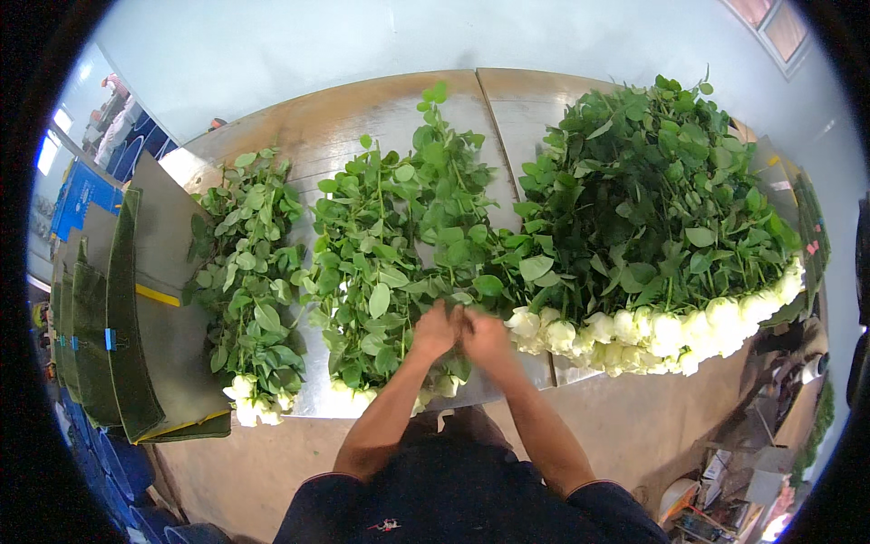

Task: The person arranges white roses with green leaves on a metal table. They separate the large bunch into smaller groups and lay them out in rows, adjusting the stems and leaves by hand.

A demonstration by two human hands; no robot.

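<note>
My left hand point(435, 333) is curled at the middle of the table, closed on a leafy rose stem point(445, 160) that runs away towards the wall. Right beside it, my right hand point(484, 334) is bent inward and blurred by motion. Its fingertips meet the left ones, and whether they pinch a stem cannot be told. Below my wrists, white rose heads point(447, 386) show at the near table edge. A row of rose stems point(370, 272) lies just left of my hands, heads towards me. To the right rises a large pile of white roses point(652, 204).
A smaller bunch of roses point(255, 272) lies further left. Beyond it stand upright grey panels edged with green matting point(126, 319), held by blue clips. The metal-topped table point(326, 170) has a seam. Blue buckets point(122, 462) stand lower left; another person point(117, 115) is far off upper left.
</note>
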